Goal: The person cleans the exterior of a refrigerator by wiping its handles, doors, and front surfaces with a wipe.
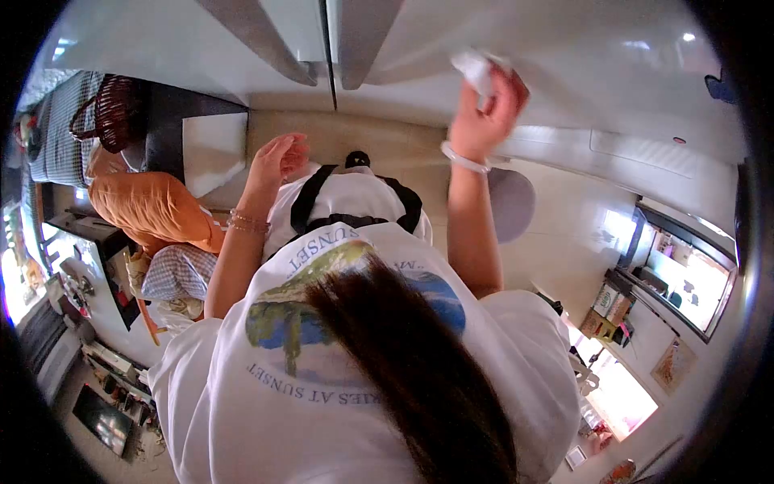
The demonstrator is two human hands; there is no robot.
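Note:
My right hand is raised at the upper right, its fingers closed round a crumpled white cloth or tissue beside a glossy white panel. My left hand hangs in the air at the upper left, fingers loosely bent and partly apart, with nothing visible in it. Ahead of both hands, two tall white doors meet at a dark vertical seam, with a grey curved handle on the right one.
An orange cushion or cloth and a dark red basket are at the left. A round grey object lies below my right forearm. A framed window or opening is at the right. Long dark hair hangs over my white shirt.

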